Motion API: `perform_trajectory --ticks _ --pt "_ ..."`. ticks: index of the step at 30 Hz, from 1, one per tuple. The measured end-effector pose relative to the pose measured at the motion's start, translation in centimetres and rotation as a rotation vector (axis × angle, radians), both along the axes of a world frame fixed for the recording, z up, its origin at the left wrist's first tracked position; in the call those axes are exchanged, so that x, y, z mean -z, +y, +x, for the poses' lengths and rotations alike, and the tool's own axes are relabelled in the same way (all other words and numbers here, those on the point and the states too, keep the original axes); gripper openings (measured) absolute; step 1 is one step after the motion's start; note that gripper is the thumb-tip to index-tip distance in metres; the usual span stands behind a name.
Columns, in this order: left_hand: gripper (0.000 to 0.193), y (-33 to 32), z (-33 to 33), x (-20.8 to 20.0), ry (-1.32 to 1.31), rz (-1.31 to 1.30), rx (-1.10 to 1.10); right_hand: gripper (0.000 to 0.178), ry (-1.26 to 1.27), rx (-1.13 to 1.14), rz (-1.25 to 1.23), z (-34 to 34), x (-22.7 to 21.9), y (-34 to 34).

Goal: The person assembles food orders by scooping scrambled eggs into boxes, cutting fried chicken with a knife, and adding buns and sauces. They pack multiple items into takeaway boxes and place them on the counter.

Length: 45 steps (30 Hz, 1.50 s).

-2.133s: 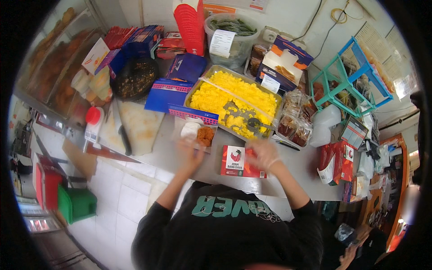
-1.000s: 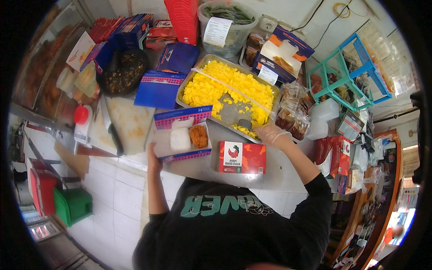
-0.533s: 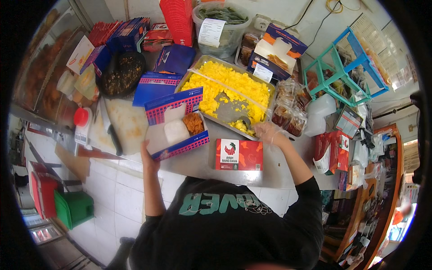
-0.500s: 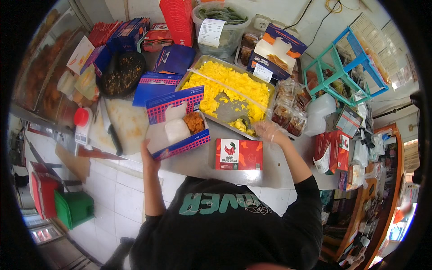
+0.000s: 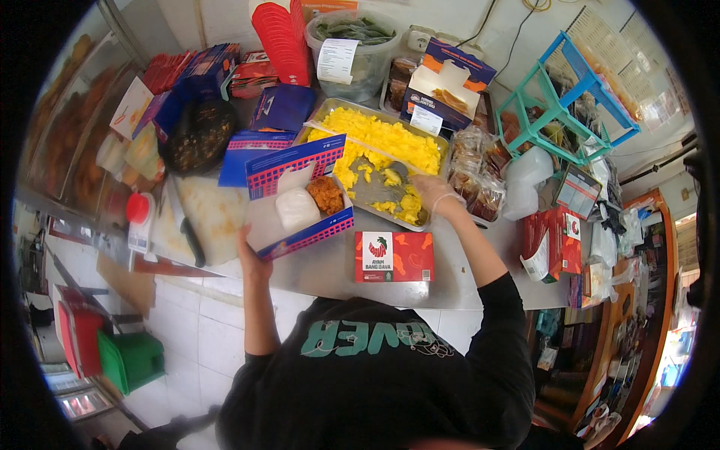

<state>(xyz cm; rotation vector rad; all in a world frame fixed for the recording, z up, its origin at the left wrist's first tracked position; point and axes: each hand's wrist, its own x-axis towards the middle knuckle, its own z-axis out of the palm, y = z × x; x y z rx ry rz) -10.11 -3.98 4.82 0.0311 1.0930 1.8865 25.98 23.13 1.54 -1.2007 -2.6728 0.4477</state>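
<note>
The right hand (image 5: 439,197), in a clear glove, has moved up from the near right corner of the metal tray (image 5: 366,193) to farther along its right side. The scoop (image 5: 397,170) has shifted with it and now sits higher in the bared patch, among loose lumps of the yellow food (image 5: 375,127). The grip of this hand appears wrapped around the scoop's handle, though the fingers hide most of it. The left hand (image 5: 255,255) keeps its grip on the near left corner of the open blue box (image 5: 307,237), tilted beside the tray. Inside are a white block (image 5: 296,208) and a browned fried piece (image 5: 325,195); no yellow food shows there, so the scooping seems confined to the tray. The closed red box (image 5: 394,256) lies unmoved on the worktop (image 5: 322,275).
</note>
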Motion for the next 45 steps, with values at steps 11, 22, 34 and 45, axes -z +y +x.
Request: perform_trajectory --ticks 11,22,34,45 --pt "0.049 -2.0 -1.3 2.0 0.013 -0.038 -0.086 0.037 -0.343 -0.362 0.01 -1.1 -6.9 -3.8" --pt "0.055 -3.4 -1.7 2.8 0.026 -0.066 -0.115 0.033 -0.505 -0.149 -0.098 3.0 -7.0 -10.0" --pt "0.054 -1.5 -0.8 1.1 -0.006 0.008 -0.101 0.027 -0.192 -0.125 -0.274 5.5 -2.3 -4.8" --pt "0.055 2.3 2.5 0.6 -0.048 0.056 0.009 0.025 0.678 0.386 -1.25 6.5 -3.3 -3.2"
